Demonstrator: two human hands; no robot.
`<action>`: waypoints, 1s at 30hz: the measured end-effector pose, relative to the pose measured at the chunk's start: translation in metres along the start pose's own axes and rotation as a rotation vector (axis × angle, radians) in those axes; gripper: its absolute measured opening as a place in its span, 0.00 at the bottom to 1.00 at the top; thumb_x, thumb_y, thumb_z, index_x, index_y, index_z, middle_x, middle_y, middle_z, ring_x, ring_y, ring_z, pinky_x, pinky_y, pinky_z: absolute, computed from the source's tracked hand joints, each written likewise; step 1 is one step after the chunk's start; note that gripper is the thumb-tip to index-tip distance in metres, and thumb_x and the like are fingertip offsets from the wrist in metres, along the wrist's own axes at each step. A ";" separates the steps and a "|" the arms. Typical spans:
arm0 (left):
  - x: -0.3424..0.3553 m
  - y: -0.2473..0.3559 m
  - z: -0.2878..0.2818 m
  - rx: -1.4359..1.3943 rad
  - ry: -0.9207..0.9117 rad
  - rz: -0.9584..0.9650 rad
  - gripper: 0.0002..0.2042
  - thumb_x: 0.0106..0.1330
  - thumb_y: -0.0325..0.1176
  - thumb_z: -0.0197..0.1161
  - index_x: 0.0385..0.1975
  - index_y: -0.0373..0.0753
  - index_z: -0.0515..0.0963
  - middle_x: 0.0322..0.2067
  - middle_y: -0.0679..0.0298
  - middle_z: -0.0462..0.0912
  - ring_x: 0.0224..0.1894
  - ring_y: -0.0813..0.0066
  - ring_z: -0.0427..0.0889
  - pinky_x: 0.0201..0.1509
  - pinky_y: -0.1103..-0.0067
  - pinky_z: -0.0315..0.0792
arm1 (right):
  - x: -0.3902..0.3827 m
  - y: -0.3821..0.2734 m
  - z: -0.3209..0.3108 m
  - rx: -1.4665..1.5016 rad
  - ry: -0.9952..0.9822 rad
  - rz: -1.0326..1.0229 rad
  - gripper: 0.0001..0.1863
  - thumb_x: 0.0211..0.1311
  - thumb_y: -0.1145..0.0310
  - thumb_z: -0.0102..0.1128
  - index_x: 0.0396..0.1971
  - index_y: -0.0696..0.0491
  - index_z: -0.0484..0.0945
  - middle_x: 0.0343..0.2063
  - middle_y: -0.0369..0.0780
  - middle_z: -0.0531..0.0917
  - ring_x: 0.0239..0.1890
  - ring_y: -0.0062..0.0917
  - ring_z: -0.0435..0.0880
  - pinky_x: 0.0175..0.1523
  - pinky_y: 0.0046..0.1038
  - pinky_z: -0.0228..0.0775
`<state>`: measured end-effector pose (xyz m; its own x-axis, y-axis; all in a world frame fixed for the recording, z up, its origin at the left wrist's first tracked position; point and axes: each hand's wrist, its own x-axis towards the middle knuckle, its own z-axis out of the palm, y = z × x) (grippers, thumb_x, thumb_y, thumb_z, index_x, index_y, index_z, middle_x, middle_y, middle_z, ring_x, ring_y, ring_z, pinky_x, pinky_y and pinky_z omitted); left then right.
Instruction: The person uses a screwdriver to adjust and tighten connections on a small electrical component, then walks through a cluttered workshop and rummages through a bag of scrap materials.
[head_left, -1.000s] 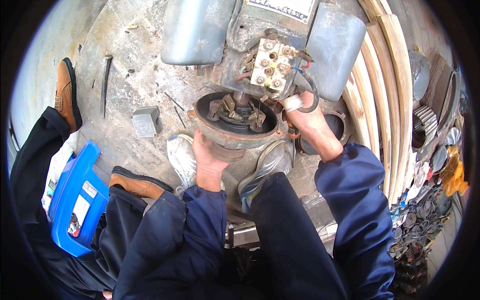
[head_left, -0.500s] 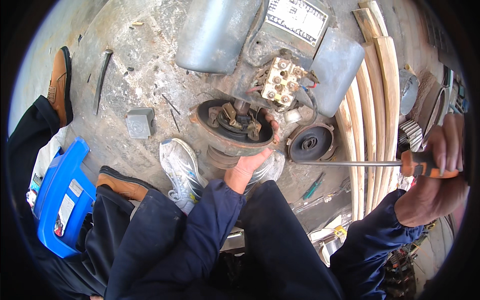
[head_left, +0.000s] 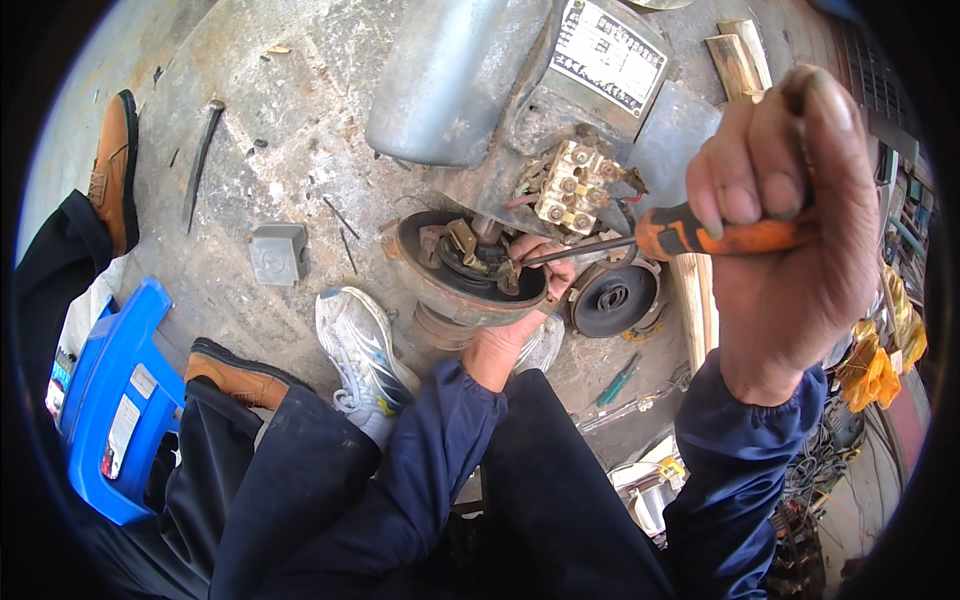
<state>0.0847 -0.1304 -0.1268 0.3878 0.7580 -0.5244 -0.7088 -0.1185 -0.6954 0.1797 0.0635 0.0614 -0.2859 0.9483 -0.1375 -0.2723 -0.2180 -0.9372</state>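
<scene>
My left hand [head_left: 515,330] is closed around the lower right of a rusty round motor end housing [head_left: 445,295], its fingertips at the inner spring mechanism [head_left: 462,245]. My right hand [head_left: 775,250] grips an orange-and-black screwdriver handle [head_left: 665,232]; the shaft [head_left: 585,247] reaches into that mechanism near my left fingertips, where the tip is hard to make out. Above are the grey motor body [head_left: 450,80] and a cream terminal block [head_left: 568,190] with wires. A round black cover [head_left: 612,298] lies right of the housing.
Another person's tan boots [head_left: 115,170] are at left, beside a blue plastic stool [head_left: 130,370]. A grey box cover [head_left: 275,255], a bent bar [head_left: 200,165] and a green screwdriver [head_left: 618,380] lie on the floor. Wooden strips [head_left: 735,55] and scrap are at right.
My right hand, beside the motor a second ago, swung out right with the screwdriver, then moved up and left, bringing the shaft into the mechanism. My left hand shifted rightward around the housing.
</scene>
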 end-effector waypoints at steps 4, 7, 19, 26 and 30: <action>0.000 -0.004 0.003 -0.009 0.006 0.007 0.13 0.73 0.42 0.60 0.54 0.48 0.79 0.29 0.75 0.72 0.36 0.78 0.69 0.51 0.71 0.65 | -0.006 0.009 0.002 0.072 0.128 0.045 0.16 0.82 0.63 0.49 0.55 0.60 0.75 0.24 0.30 0.65 0.27 0.17 0.64 0.33 0.23 0.60; -0.001 -0.006 0.006 -0.021 0.004 -0.005 0.11 0.72 0.42 0.60 0.47 0.46 0.79 0.28 0.74 0.72 0.36 0.76 0.70 0.50 0.72 0.64 | -0.012 -0.001 0.000 0.124 0.157 0.064 0.16 0.82 0.65 0.49 0.55 0.61 0.75 0.26 0.31 0.65 0.27 0.17 0.64 0.34 0.24 0.61; 0.000 -0.006 0.008 0.031 0.049 0.007 0.10 0.70 0.41 0.60 0.28 0.46 0.74 0.26 0.75 0.74 0.34 0.78 0.71 0.49 0.70 0.65 | -0.061 -0.043 -0.140 0.304 0.701 0.041 0.07 0.78 0.72 0.56 0.36 0.55 0.72 0.20 0.29 0.63 0.24 0.18 0.61 0.35 0.26 0.60; 0.000 -0.004 0.005 0.036 0.103 0.017 0.11 0.69 0.42 0.61 0.26 0.46 0.74 0.26 0.74 0.74 0.34 0.77 0.71 0.49 0.70 0.66 | -0.015 0.026 -0.135 0.334 0.690 0.261 0.07 0.79 0.70 0.55 0.39 0.55 0.71 0.22 0.32 0.67 0.26 0.20 0.66 0.36 0.27 0.65; -0.002 -0.003 0.005 0.013 0.140 0.029 0.11 0.68 0.43 0.62 0.27 0.45 0.75 0.25 0.74 0.74 0.35 0.76 0.71 0.49 0.70 0.65 | -0.009 0.048 -0.120 0.376 0.647 0.318 0.08 0.79 0.68 0.54 0.36 0.54 0.72 0.23 0.33 0.70 0.26 0.22 0.69 0.37 0.28 0.68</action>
<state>0.0833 -0.1284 -0.1212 0.4450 0.6570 -0.6085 -0.7283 -0.1299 -0.6729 0.2791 0.0722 -0.0205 0.1552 0.7482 -0.6451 -0.5909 -0.4529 -0.6676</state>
